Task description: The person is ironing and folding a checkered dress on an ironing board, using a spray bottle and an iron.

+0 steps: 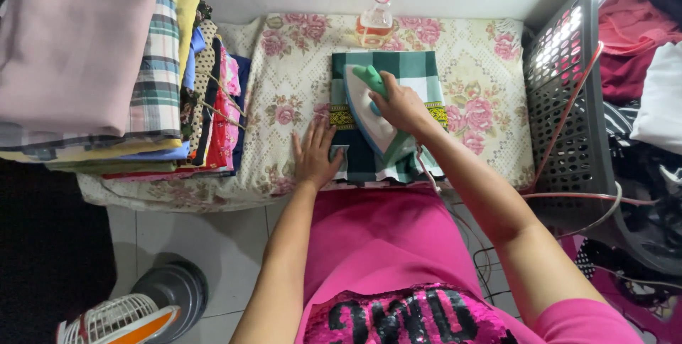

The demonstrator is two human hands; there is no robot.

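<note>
While the right hand (399, 106) grips the green-handled iron (371, 106) on the folded checked cloth (419, 74), left hand (314, 156) flat, fingers spread, at the cloth's left edge, near the floral pad's (298, 67) front edge.

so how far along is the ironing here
Done, it seems: a tall stack of folded clothes sits on the left. In hand: the right hand pushes the iron over a folded green checked cloth while the left hand lies flat at its edge. Left: the grey basket on the right holds loose, crumpled garments.
</note>
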